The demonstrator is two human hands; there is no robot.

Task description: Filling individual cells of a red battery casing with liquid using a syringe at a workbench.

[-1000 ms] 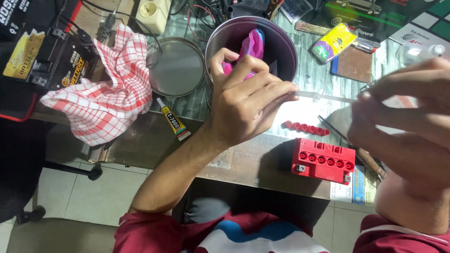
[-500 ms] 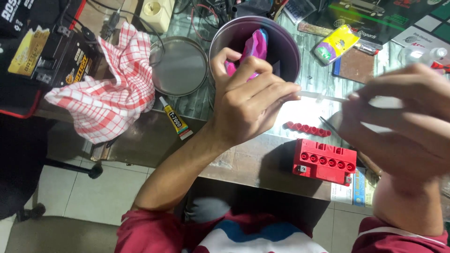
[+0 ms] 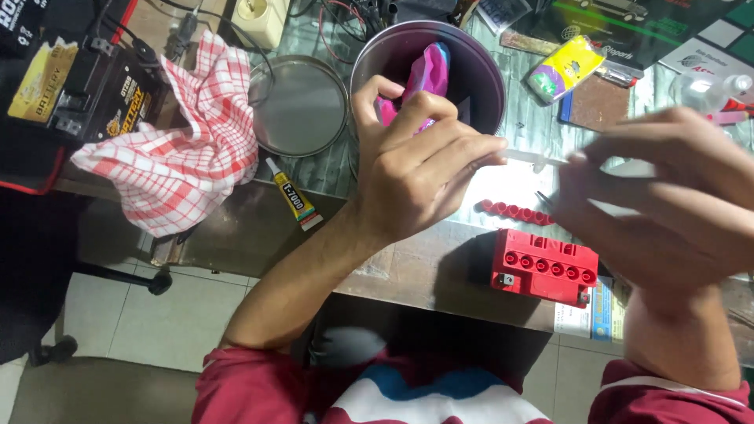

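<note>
Head view: thin clear tube point(image 3: 534, 159) pinched between left hand point(image 3: 416, 169) fingers point(image 3: 471, 157), seemingly.

A small repair workshop or hobby bench, seen from above, with a cluttered worktop over a tiled floor. A black battery point(image 3: 86, 94) with wires sits at the far left beside a red checked rag point(image 3: 184, 141), and a tube of glue point(image 3: 292, 199) lies near a round metal lid point(image 3: 301, 104). A red battery point(image 3: 543, 265) stands at the near edge, with loose wires point(image 3: 338, 23) and a wall socket block point(image 3: 259, 17) at the far side.
</note>
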